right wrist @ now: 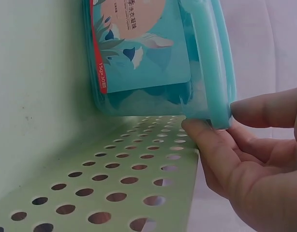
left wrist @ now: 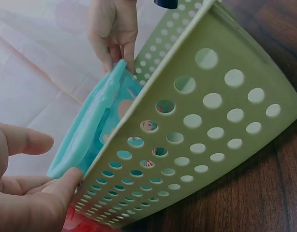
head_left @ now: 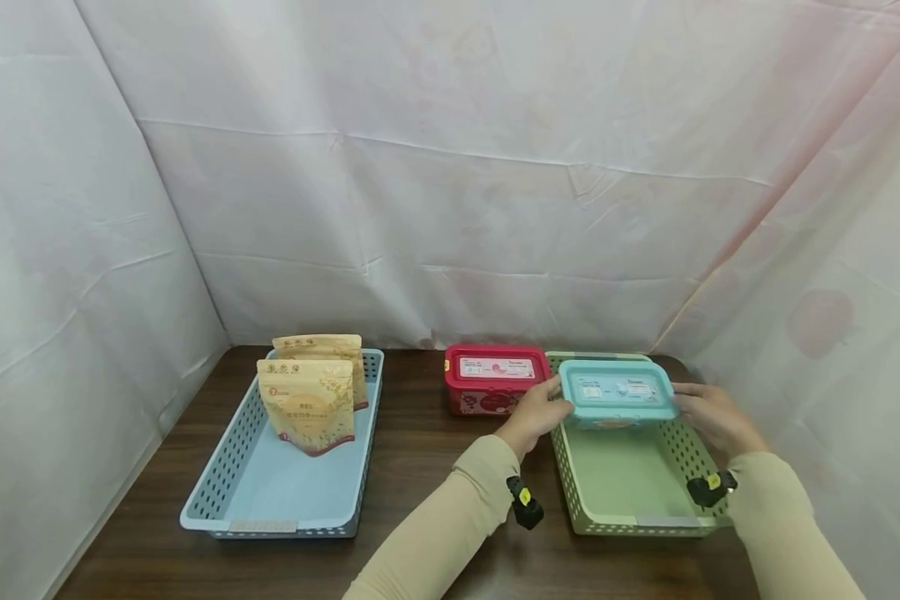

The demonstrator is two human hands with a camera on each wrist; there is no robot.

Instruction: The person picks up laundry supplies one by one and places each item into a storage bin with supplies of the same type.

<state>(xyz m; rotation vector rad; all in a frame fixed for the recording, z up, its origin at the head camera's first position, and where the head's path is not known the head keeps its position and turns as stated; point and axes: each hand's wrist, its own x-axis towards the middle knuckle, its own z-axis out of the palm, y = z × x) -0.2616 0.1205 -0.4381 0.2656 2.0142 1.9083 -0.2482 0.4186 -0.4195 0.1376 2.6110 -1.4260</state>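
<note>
Turquoise rectangular lidded plastic tub (head_left: 618, 392) is within the far part of the green perforated plastic basket (head_left: 622, 475). Right hand (head_left: 716, 417) pinches its lid rim (right wrist: 217, 72); left hand (head_left: 534, 417) touches its left end, grip undeterminable. Uneven release could drop one end.

Partly Covered, Partly Cropped

The rear pouch (head_left: 330, 350) is partly covered by the front pouch (head_left: 307, 408). The red box (head_left: 487, 385) is hidden at its lower right corner by the left hand (head_left: 532, 417). The turquoise box (right wrist: 143, 63) is cut off by the right-wrist view's upper edge; its lid label's fine print is too small to be read.
</note>
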